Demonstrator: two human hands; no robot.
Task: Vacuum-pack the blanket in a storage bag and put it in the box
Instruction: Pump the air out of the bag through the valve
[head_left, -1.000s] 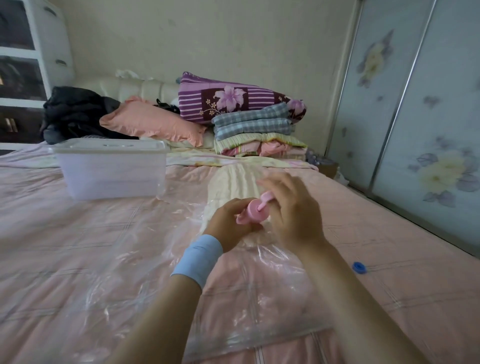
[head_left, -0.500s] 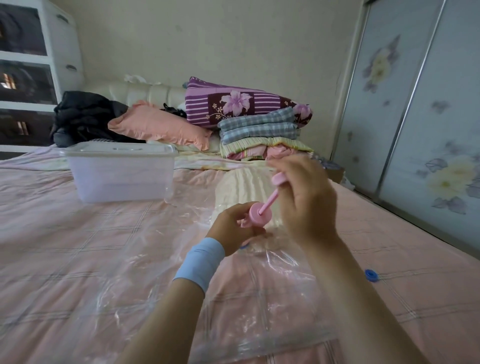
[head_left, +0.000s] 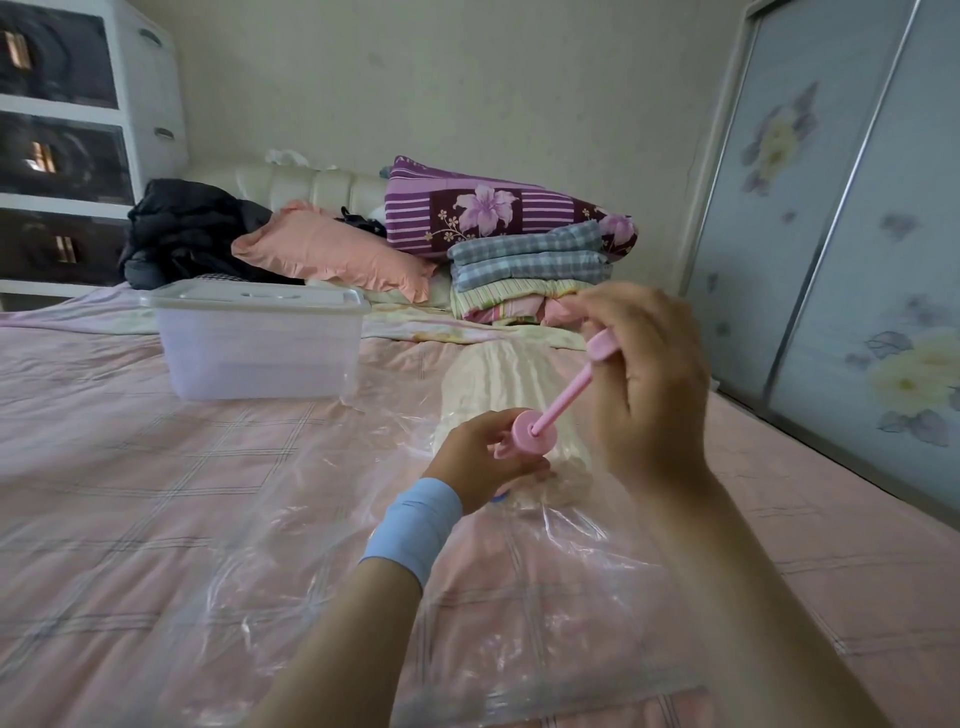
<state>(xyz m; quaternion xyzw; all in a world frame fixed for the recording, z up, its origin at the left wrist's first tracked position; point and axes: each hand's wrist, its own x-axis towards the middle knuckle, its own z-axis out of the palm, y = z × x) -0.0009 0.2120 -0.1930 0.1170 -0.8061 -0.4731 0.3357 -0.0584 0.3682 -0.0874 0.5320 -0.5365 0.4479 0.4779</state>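
Blanket (head_left: 498, 379) lies rolled inside the clear storage bag (head_left: 545, 597) on the bed (head_left: 104, 467), long axis running away from the person, just beyond both hands. The lidded box (head_left: 254, 301) sits far left, nothing visible inside. Left hand (head_left: 483, 457) grips the pump (head_left: 535, 428) barrel; right hand (head_left: 644, 384) pinches its handle, with the rod extended.

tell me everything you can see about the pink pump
The pink pump looks like smooth plastic: a round cap, a thin rod extended from its centre, a wider handle at the rod's end. It tilts, rod slanting up to the right. The left hand grips the body below the cap, hiding most of it; the right hand holds the handle. It sits over the clear storage bag, by the near end of the cream blanket inside.
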